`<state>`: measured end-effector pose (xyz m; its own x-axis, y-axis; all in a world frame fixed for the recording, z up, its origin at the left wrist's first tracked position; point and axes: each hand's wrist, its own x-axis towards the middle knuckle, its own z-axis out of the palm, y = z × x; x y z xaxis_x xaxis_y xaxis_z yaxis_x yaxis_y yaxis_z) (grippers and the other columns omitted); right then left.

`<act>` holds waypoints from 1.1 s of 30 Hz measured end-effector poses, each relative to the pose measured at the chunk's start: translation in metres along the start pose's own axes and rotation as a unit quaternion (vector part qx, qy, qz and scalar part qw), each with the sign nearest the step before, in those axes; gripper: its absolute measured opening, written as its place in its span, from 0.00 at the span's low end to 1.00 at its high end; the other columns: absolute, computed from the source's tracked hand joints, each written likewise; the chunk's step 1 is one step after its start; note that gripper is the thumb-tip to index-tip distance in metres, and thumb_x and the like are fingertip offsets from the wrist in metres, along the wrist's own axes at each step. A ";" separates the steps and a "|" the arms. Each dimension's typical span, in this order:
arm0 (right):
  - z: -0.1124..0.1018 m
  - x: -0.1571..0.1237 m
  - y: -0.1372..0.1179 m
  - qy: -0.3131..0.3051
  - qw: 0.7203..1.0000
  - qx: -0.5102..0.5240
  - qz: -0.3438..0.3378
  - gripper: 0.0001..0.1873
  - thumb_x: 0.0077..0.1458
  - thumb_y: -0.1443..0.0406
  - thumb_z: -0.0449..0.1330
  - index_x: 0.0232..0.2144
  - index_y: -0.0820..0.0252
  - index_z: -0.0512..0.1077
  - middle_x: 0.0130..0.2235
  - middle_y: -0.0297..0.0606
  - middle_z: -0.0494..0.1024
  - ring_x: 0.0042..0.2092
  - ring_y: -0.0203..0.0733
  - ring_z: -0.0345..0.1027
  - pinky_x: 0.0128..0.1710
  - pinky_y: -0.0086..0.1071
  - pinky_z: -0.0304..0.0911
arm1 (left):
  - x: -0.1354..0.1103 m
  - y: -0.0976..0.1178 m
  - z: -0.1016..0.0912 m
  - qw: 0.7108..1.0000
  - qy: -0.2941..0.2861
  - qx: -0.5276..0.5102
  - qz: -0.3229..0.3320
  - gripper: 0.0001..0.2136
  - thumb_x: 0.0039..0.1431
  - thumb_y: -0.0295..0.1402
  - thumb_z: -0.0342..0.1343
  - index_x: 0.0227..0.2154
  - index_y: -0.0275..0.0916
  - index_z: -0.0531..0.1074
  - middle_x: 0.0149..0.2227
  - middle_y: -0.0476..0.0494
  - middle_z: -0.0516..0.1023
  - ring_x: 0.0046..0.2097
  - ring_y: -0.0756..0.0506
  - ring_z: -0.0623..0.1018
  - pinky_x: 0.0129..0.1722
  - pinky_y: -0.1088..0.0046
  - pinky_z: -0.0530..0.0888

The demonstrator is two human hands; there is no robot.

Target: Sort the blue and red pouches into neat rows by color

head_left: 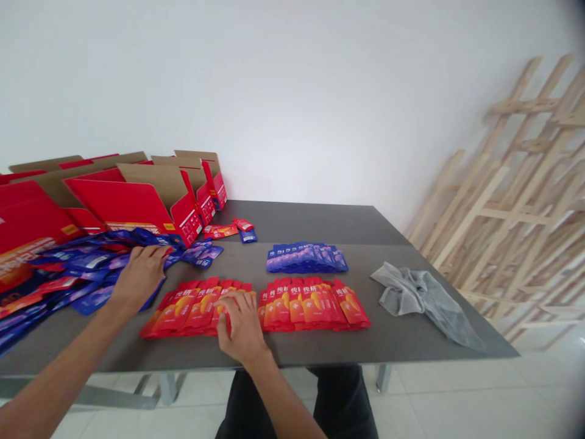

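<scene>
Several open red cartons [132,204], contents hidden, sit by loose blue sachets [86,262] under the curled left hand [139,279]; right hand [242,326] rests on red sachets [192,311], grip unclear.

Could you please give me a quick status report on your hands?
Left hand on heap of blue and red packets. Right hand on left row of red packets. Red cartons behind the heap.

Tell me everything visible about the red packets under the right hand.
The row of red packets lies on the dark grey table, each packet overlapping the next like fanned cards. They look like glossy plastic film, printed with white lettering and an orange-yellow shape. The right hand rests on the row's right end, its fingers on the packets. A second red row sits just to its right.
</scene>
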<state>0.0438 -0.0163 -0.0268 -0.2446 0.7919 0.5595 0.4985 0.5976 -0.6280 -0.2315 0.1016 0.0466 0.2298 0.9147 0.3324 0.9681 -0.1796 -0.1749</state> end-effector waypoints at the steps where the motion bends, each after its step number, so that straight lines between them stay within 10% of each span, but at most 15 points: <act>1: 0.000 0.000 0.000 0.002 1.000 0.001 0.002 0.17 0.63 0.68 0.55 0.53 0.57 0.70 0.54 0.43 0.73 0.58 0.47 0.63 0.62 0.43 0.56 | -0.009 0.006 -0.005 0.999 0.026 -0.032 0.010 0.24 0.70 0.28 0.36 0.61 0.24 0.67 0.59 0.26 0.74 0.61 0.35 0.69 0.65 0.54 0.64; 11: 0.003 0.000 0.001 -0.046 0.998 0.002 -0.035 0.26 0.65 0.65 0.54 0.64 0.63 0.63 0.63 0.48 0.71 0.66 0.48 0.59 0.69 0.45 0.51 | -0.094 0.083 -0.011 0.962 0.043 -0.193 0.185 0.30 0.66 0.25 0.41 0.68 0.47 0.67 0.66 0.42 0.72 0.66 0.39 0.69 0.68 0.57 0.67; 23: 0.002 0.002 0.001 -0.024 1.000 -0.013 -0.014 0.11 0.62 0.68 0.57 0.46 0.56 0.74 0.51 0.40 0.75 0.56 0.46 0.63 0.60 0.42 0.57 | -0.116 0.082 0.021 0.984 0.071 -0.147 0.071 0.28 0.63 0.22 0.41 0.62 0.37 0.73 0.61 0.33 0.75 0.63 0.35 0.72 0.65 0.53 0.71; 33: 0.000 0.001 -0.001 -0.031 0.999 -0.001 -0.043 0.16 0.60 0.68 0.59 0.50 0.55 0.75 0.56 0.40 0.74 0.60 0.46 0.62 0.64 0.42 0.56 | -0.121 0.086 0.017 0.993 0.039 -0.084 0.076 0.27 0.62 0.22 0.43 0.63 0.33 0.71 0.63 0.32 0.74 0.64 0.34 0.72 0.65 0.53 0.70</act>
<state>0.0431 -0.0161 -0.0261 -0.3373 0.7434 0.5775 0.4750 0.6640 -0.5774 -0.1777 -0.0180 -0.0249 0.3751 0.8429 0.3858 0.9231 -0.3775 -0.0728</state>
